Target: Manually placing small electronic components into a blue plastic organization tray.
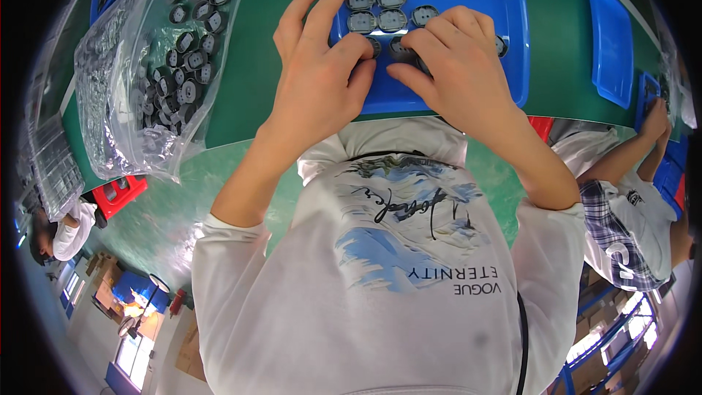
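Observation:
A blue tray [515,29] lies on the green table in front of me, with small dark grey rounded plastic parts [361,22] set in rows inside it. My left hand [318,66] reaches over the tray's left wall. Its thumb and index finger pinch a grey part [376,47] at the near end of the left row, while the other fingers stretch away. To the right, my right hand [459,66] bends over the tray, thumb and fingers closed around another grey part [399,47]. The fingers partly cover both parts.
On the left lies a clear plastic bag [110,95] with many loose grey parts [179,77]. A second blue tray [611,40] is at the right. Another person's arm [629,146] works at the far right; someone else [69,234] sits at the far left near a red stool [121,196].

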`<state>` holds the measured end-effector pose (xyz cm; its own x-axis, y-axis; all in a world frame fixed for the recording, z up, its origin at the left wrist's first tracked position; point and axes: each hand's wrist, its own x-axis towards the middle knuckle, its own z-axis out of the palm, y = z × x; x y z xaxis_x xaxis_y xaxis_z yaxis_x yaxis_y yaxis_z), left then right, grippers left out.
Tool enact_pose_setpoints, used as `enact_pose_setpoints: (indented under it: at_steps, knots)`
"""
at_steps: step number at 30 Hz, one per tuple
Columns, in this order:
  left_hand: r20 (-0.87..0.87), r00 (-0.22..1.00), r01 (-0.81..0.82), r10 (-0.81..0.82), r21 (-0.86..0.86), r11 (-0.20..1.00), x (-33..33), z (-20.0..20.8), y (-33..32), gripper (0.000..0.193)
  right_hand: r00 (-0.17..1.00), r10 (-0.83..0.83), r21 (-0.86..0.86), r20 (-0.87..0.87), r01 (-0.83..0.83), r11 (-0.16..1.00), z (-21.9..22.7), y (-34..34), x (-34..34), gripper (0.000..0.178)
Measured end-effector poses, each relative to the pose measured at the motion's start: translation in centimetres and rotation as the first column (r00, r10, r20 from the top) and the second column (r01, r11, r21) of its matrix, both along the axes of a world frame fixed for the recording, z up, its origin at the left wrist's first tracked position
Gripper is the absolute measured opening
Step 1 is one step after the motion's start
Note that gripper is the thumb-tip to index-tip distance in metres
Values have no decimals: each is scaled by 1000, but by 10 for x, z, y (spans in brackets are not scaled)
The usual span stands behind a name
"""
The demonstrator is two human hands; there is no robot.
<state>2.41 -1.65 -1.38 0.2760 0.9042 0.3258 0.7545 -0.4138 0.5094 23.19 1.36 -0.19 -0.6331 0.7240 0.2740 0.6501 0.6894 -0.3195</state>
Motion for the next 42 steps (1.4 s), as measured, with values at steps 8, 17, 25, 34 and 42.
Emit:
enact_pose_setpoints:
  at_steps: [8, 17, 25, 34, 42]
  knots:
    - [12, 1000, 0, 0, -17, 1000, -3, 0, 0, 13, 998, 53, -10, -45, -54, 999, -4, 4, 6, 20]
    - [-2, 1000, -5, 5, -8, 1000, -4, -1, 2, 12, 991, 107, -54, -82, -112, 992, -1, 10, 4, 10]
    - [-11, 1000, -12, 12, 9, 1000, -3, -1, 4, 13, 992, 119, -85, -49, -123, 989, 2, 16, 3, 11]
    - [95, 994, 53, -62, 92, 994, 24, 8, 7, 19, 987, 149, -288, -66, -162, 944, 24, 61, 34, 37]
    - [-56, 955, 292, -291, 4, 956, 57, 7, 10, 18, 998, 35, -308, 43, -20, 951, 42, 52, 46, 26]
